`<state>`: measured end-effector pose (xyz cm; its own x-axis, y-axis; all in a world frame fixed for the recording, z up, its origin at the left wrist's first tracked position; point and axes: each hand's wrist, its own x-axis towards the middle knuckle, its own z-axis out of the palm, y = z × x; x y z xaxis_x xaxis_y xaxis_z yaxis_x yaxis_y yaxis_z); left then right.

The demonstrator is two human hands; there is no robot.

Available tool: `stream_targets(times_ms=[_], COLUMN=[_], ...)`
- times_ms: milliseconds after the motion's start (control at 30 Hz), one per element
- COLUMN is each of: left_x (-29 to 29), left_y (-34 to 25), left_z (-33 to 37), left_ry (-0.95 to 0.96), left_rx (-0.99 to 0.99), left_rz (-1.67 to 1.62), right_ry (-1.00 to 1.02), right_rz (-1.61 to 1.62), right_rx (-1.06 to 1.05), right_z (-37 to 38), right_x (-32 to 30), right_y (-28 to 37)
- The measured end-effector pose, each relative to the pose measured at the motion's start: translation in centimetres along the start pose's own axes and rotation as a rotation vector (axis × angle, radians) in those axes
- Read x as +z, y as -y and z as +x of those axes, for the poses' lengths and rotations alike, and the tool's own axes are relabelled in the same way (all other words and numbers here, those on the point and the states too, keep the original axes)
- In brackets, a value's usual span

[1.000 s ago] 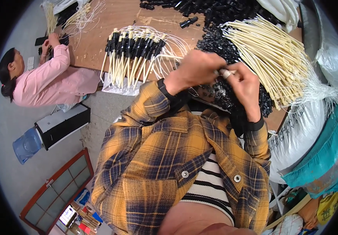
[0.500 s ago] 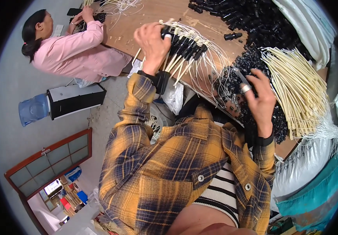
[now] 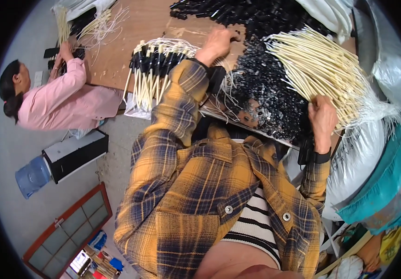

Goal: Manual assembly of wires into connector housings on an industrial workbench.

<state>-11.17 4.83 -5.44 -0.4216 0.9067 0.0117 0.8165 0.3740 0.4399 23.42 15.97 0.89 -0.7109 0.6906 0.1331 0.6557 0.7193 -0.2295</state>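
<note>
Left hand: the left hand (image 3: 217,43) rests on the brown wooden worktop (image 3: 130,37) just right of the fanned bundle of cream cords with black plastic end caps (image 3: 156,65); fingers curled low, touching the cords' upper ends, but whether they pinch one I cannot tell.
Right hand: the right hand (image 3: 324,116) grips the lower edge of the large sheaf of bare cream cords (image 3: 321,69), fingers closed round a few strands.
Loose parts: a heap of small black plastic caps (image 3: 270,97) lies between the two bundles, more spread toward the worktop's far edge.
Done: judging by the capped bundle, a fair batch is fitted and laid aside.
Left: the bare sheaf is far bigger, so most of the work seems ahead.
Nearby: a person in a pink top (image 3: 65,100) handles similar cords left of the capped bundle.
</note>
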Motion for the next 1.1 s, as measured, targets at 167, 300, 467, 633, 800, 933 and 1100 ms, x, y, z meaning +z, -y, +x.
stream_targets(times_ms=[167,300,467,633,800,933,1100], left_x=[0.1,-0.3,-1.3,-1.0,-1.4,-1.3,-2.5], left_y=[-2.3,-3.7,-4.0,-3.5,-4.2,-3.3,-2.7], left_z=[-2.6,-4.7,-5.6,-6.0,-6.6,-6.6,-6.9], left_ry=[0.014,-0.202,-0.459,-0.331,-0.22,-0.198,-0.051], left_rx=[0.078,0.095,0.222,0.254,0.201,0.253,0.434], left_rz=[-0.148,-0.152,-0.083,-0.25,-0.552,-0.536,-0.089], right_ry=[-0.069,-0.148,0.013,0.01,0.088,0.152,0.107], right_rz=[0.239,0.197,0.879,1.074,0.895,0.647,0.439], right_rx=[0.032,-0.223,0.138,0.128,0.07,-0.047,-0.288], right_z=[0.6,1.5,0.3,-0.8,-1.4,-0.8,-0.2], right_x=[0.3,0.0,-0.3,-1.1,-1.3,-2.9,-3.3], right_y=[1.2,3.5,4.7,4.3,3.8,4.0,2.7])
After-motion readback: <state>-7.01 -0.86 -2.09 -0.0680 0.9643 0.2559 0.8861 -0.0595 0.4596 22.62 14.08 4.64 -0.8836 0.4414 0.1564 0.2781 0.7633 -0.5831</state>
